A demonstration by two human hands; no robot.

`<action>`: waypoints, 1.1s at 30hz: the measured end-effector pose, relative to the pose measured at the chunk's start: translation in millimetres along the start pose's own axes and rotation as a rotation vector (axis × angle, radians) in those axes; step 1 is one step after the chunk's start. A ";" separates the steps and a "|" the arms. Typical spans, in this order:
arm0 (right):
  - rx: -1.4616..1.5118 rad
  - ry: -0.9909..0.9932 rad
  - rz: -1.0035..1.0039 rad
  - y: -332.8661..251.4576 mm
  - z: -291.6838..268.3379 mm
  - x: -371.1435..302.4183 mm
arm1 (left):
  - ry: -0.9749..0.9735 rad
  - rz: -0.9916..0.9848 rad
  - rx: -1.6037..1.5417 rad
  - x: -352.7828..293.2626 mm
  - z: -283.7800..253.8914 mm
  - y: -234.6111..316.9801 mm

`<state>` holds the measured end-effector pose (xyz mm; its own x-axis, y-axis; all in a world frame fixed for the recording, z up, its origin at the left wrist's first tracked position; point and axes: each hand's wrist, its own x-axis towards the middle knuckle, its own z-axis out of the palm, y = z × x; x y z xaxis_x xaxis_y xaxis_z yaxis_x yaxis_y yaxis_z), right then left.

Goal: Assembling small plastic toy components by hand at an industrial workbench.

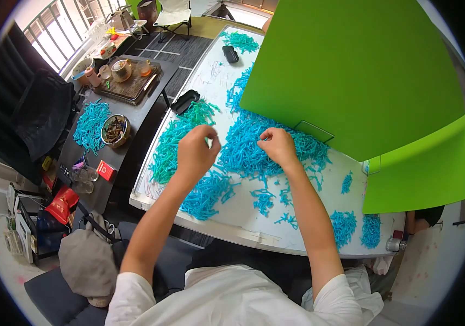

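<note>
My left hand [195, 149] hovers over the green and teal plastic pieces [166, 146], thumb and fingers curled into a ring. Anything in that pinch is too small to make out. To its right, above a large heap of blue plastic pieces [246, 149], my right hand [277, 146] is also closed in a pinch; what its fingertips hold, if anything, cannot be seen. The pieces look thin and branched. A further blue heap [205, 196] lies below my left hand, and small blue clusters [263, 201] are scattered near my right forearm.
A white table [232, 224] carries the heaps. Tall green panels [346, 76] rise at the right, a wire stand [315, 131] at their foot. Black cases [185, 101] lie at the table's left side. A dark side table [114, 165] holds a tea tray [126, 89] and a bowl [115, 131].
</note>
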<state>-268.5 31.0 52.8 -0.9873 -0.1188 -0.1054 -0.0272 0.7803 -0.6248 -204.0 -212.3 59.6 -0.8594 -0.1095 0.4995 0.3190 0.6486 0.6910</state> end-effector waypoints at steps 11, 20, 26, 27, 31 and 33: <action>0.319 0.243 -0.009 11.1 0.2 -149.7 | -0.232 -0.515 -0.368 -63.2 11.2 -1.8; 0.490 0.119 0.180 61.6 15.9 -293.7 | -0.230 -0.308 -0.144 -34.7 72.7 32.5; 0.545 0.179 0.275 97.3 16.1 -329.9 | -0.046 -0.117 0.065 -60.1 90.8 23.3; 0.540 0.193 0.287 98.8 14.5 -332.3 | -0.051 -0.114 0.067 -61.4 90.9 24.8; 0.540 0.198 0.273 94.3 10.4 -328.3 | -0.060 -0.131 0.150 -64.4 91.8 26.7; 0.527 0.211 0.242 90.3 8.1 -325.7 | -0.067 -0.141 0.168 -65.4 92.2 27.0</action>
<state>51.9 135.2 24.4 -0.9670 0.1898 -0.1701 0.2292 0.3556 -0.9061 -176.1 -118.2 -2.7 -0.9173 -0.1612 0.3641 0.1276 0.7473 0.6521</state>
